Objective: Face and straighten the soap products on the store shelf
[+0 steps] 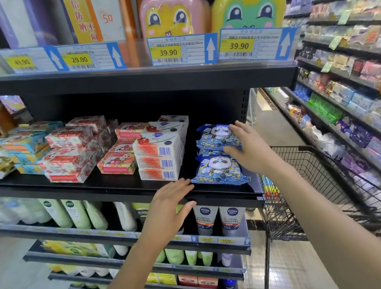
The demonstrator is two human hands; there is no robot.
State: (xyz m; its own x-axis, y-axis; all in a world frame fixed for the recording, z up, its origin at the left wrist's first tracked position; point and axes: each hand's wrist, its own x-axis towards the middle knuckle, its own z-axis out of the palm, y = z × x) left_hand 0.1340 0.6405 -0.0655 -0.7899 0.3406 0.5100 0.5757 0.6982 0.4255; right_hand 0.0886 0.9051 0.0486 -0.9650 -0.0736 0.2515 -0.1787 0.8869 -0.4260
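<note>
Two stacks of blue panda soap packs stand at the right end of the black shelf (110,189): a front pack (217,172) and a rear stack (214,137). My right hand (248,148) lies with straight fingers against the right side of the rear stack. My left hand (170,207) hovers open at the shelf's front edge, fingertips close to the front pack's left corner. To the left stand white boxed soaps (158,156), red-and-white soap boxes (69,153) lying askew, and teal boxes (24,148).
A black wire shopping cart (317,190) stands just right of the shelf end. Tubes and bottles (217,218) fill the lower shelves. Price tags (176,51) line the shelf above. Another stocked aisle (353,82) runs along the right.
</note>
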